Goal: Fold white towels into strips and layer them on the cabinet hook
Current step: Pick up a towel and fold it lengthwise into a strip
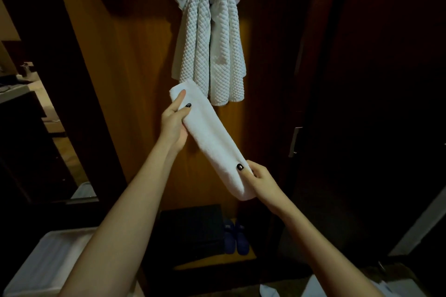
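Two hands hold a white strip [212, 142] slanted in open air before a wooden panel [135, 79]. The left hand [175, 120] pinches its upper end; the right hand [261, 181] grips the lower end. Just above, textured towels [212, 41] hang over the hook, their lower edges near the strip's top.

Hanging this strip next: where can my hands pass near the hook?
Free: the bare wood panel left of the hung towels, and a narrower band to their right. Crowded: the towels' bunched top; below, dark box and shoes.
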Motion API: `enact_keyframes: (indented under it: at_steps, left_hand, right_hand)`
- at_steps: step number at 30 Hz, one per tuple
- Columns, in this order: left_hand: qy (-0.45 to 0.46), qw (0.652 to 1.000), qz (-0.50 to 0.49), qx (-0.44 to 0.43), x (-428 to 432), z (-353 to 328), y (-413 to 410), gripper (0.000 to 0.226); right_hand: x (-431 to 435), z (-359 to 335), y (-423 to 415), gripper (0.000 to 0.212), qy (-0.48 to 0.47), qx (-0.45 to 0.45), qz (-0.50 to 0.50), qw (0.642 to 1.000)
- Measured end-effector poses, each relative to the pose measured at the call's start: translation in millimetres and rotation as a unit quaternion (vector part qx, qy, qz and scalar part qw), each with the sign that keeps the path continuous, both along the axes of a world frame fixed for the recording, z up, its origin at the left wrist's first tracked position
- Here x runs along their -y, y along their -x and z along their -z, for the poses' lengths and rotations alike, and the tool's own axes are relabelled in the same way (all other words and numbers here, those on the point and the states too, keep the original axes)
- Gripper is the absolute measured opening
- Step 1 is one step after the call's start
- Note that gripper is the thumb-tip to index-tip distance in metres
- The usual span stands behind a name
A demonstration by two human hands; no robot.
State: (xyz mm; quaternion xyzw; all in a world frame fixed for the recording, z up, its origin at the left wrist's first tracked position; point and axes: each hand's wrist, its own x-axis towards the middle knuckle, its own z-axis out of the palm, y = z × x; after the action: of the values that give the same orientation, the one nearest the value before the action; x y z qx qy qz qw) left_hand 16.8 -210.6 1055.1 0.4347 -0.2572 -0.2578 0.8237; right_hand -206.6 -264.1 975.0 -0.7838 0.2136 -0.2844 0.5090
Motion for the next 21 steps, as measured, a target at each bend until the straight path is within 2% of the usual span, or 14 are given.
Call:
enact_keyframes:
  at_steps: [5,7,10,14,17,21]
  left_hand:
    - [0.039,0.996,0.074,-0.015,-3.7,-13.2,2.7,0.042]
    - [0.035,0.994,0.101,0.001,-5.9,-20.5,3.3,0.040]
    - [0.016,0.991,0.130,0.032,-7.9,-30.2,4.7,0.042]
    - [0.014,0.989,0.135,0.051,-10.5,-39.5,4.7,0.044]
    - [0.015,0.991,0.118,0.056,-13.2,-41.4,-2.8,0.044]
    - [-0.007,0.996,0.020,0.084,-14.4,-40.4,-13.2,0.045]
  right_hand:
    - [-4.3,0.6,1.8,0.045,-0.107,0.025,-0.067,0.992]
    - [-2.3,2.2,0.0,0.046,-0.112,0.017,-0.094,0.989]
    - [0.0,-0.3,-5.8,0.035,-0.109,0.008,-0.113,0.987]
    - [2.7,-5.6,-10.3,0.042,-0.128,0.023,-0.152,0.980]
    - [2.7,-7.9,-12.2,0.056,-0.111,0.040,-0.131,0.984]
    - [-3.4,-12.2,-12.9,0.046,-0.041,0.082,-0.024,0.995]
